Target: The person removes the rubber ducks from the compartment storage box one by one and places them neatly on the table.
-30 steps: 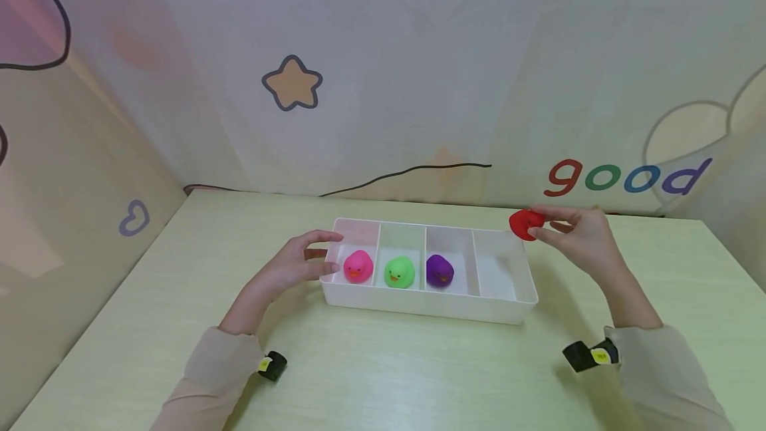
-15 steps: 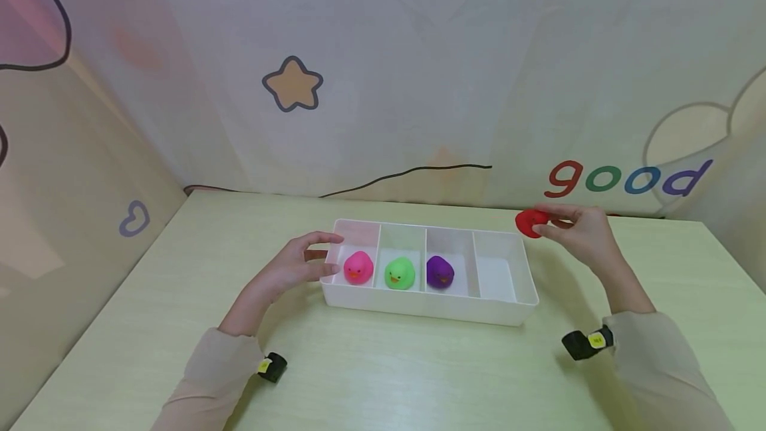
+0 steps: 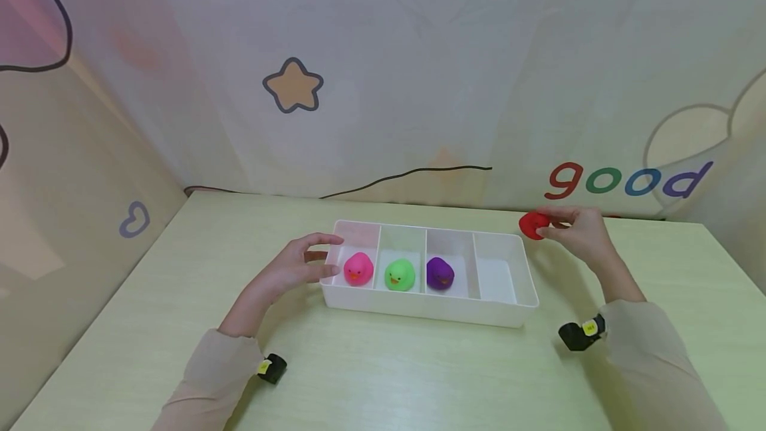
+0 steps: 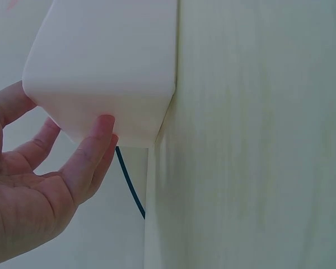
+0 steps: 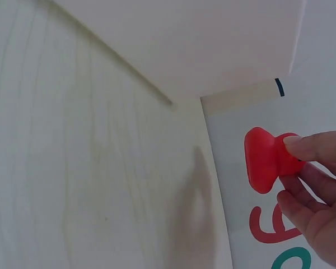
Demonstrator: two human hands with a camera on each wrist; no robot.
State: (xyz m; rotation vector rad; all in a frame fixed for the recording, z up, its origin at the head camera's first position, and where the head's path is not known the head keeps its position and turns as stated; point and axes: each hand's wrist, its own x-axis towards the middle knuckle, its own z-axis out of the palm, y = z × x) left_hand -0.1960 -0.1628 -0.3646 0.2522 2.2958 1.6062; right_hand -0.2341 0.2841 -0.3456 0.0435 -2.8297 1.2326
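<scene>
A white divided box (image 3: 421,310) stands on the table, its four-sided end seen close in the left wrist view. My left hand (image 3: 296,261) grips its left end, thumb and fingers spread across the rim and end wall. Inside sit a pink toy duck (image 3: 358,270), a green toy duck (image 3: 399,275) and a purple toy duck (image 3: 440,274), each in its own compartment. My right hand (image 3: 580,235) pinches a red toy duck (image 5: 263,159) by the head between thumb and fingers, above the table past the box's far right corner.
The rightmost compartment (image 3: 499,271) holds no duck. A pale wooden table (image 3: 383,378) runs back to a printed cloth backdrop (image 3: 419,85), close behind the box and the right hand.
My right hand has shifted slightly right with the red toy duck, and its forearm has swung a little inward and away. The left hand, the box and the other ducks stay put.
</scene>
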